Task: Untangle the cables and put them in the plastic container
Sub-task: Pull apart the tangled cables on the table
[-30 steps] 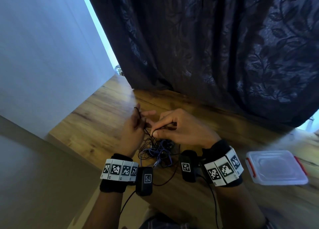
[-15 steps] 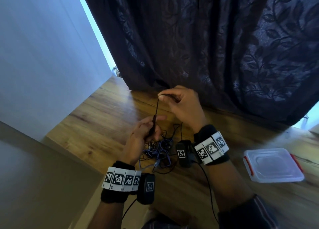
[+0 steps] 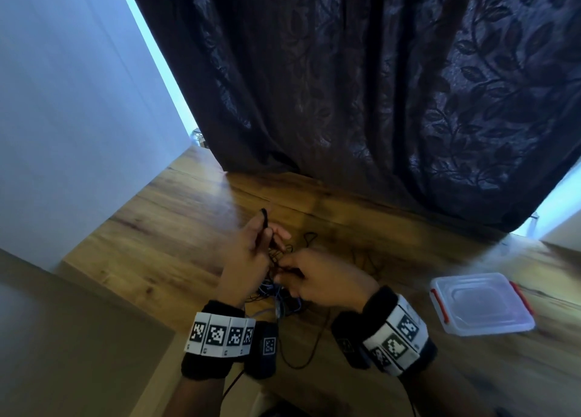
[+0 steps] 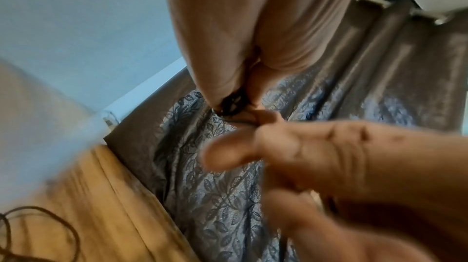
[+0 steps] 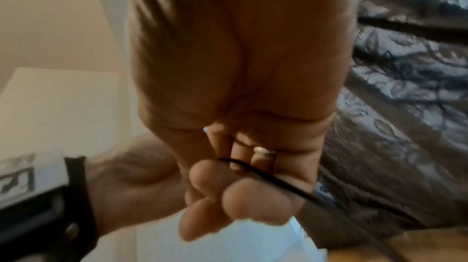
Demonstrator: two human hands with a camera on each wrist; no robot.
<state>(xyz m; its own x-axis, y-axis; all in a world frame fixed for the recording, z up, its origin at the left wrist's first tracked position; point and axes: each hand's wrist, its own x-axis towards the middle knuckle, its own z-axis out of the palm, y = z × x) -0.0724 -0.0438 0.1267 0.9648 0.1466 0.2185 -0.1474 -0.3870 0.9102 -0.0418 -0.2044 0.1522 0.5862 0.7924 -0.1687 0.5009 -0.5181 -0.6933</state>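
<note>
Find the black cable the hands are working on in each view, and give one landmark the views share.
Head: the black cable stands up out of the left hand, centre of the picture, above the tangle.
Left wrist: a dark bit pinched at the fingertips, upper centre.
Right wrist: a thin black line across the right hand's fingertips, lower centre.
Shared landmark: the leaf-patterned curtain.

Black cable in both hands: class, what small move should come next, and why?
Probably draw the black cable slowly out of the tangle. The left hand holds one end upright, the right hand pinches a strand close beside it, and the blue and black wires below remain knotted on the table. The plastic container is closed, with no cable on it.
</note>
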